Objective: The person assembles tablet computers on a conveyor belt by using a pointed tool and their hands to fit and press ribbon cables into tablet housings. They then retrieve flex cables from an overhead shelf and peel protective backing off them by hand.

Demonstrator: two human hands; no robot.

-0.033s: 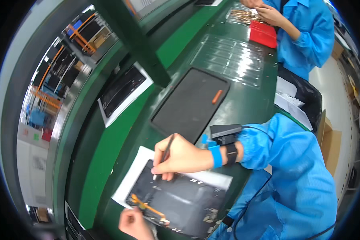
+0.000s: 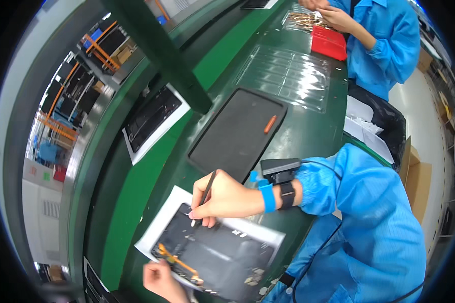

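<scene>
An opened black tablet-like device (image 2: 215,255) lies on a white sheet (image 2: 173,200) on the green bench. My right hand (image 2: 230,198) is closed in a pen grip round a thin dark pen-like tool (image 2: 207,190). The tool's pale lower tip points down at the device's upper left part; whether it touches cannot be told. An orange ribbon cable (image 2: 179,260) runs along the device's left side. My left hand (image 2: 161,281) rests at that edge beside the cable, fingers curled and pinched together; what they hold, if anything, is hidden.
Beyond my right hand lies a black tray-like mat (image 2: 232,129) with a small orange-brown stick (image 2: 270,124). Past it are a clear plastic tray (image 2: 288,76) and a red box (image 2: 328,43), near a co-worker's hands. A green post (image 2: 159,55) stands left of the mat.
The sheet and device appear slightly further left and my left hand is a little lower left. My right hand keeps its hold on the tool.
</scene>
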